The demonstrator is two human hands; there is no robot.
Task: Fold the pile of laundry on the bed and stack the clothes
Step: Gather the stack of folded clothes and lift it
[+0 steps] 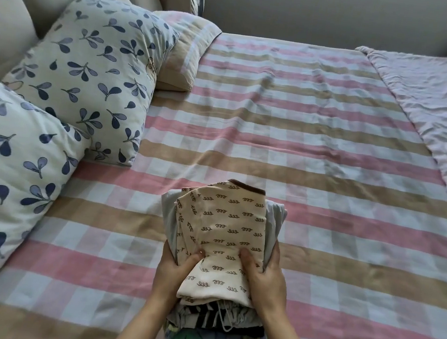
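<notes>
On the checked bed [305,128], hands [177,271] [266,284] grip the folded stack [226,233]

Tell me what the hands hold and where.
The left hand and right hand grip the stack of folded clothes by its two sides, thumbs on the cream printed top garment.

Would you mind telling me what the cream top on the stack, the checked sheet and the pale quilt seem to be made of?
The cream top, uppermost on the stack: soft matte knit, probably cotton jersey; it drapes without sharp creases. The checked sheet: matte woven cloth, likely cotton; fine wrinkles show. The pale quilt: thin, crinkled, lightly padded fabric; fibre unclear.
</notes>
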